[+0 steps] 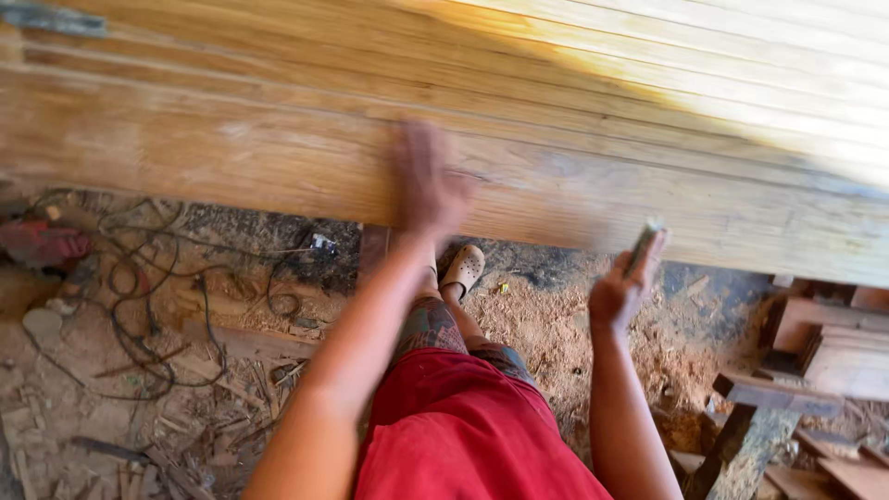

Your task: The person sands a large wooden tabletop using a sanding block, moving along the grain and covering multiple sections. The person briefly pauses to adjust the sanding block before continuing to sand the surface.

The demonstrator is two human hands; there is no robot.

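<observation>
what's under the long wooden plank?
Under the wooden plank: sawdust-covered ground, tangled cables, a foot in a beige clog. Left hand lies blurred on the plank face. Ground further back is hidden by it.

Long wooden planks (556,120) lie side by side as a broad flat stack across the upper frame, the far right part in bright sun. Below them is a dirt floor (83,370) strewn with sawdust (556,333) and wood scraps (176,444). A tangle of dark cables (157,306) lies on the floor at left, beside a blurred red tool (42,243). At right a rough wooden trestle (759,407) stands on the floor, with short boards (838,347) stacked near it
</observation>
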